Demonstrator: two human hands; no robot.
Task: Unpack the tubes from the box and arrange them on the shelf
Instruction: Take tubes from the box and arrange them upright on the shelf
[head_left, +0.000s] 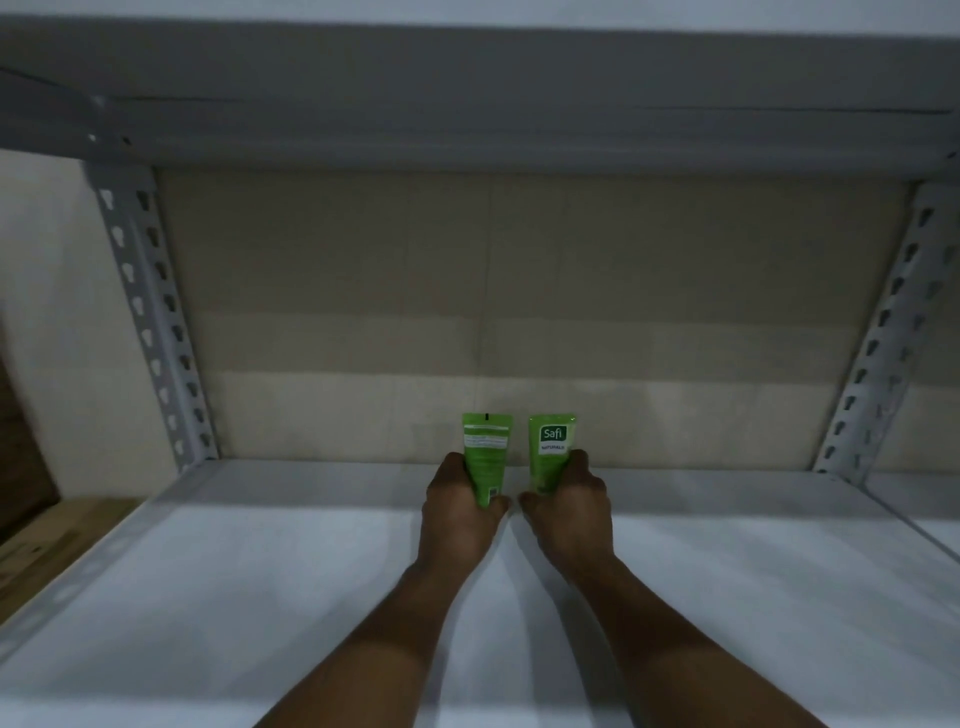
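While both were held upright at the rear of the white shelf (260, 597), two green tubes were listed: left tube (485, 447), printed back showing, fingers of left grip (460, 512) curled round it; right tube (550, 441), "Safi" label showing, right grip (569, 506) likewise; tubes just apart, cardboard panel (363, 312) behind

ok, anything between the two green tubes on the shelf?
Nothing. In the head view a narrow bare gap separates the left tube from the right tube; only the cardboard backing shows through it.
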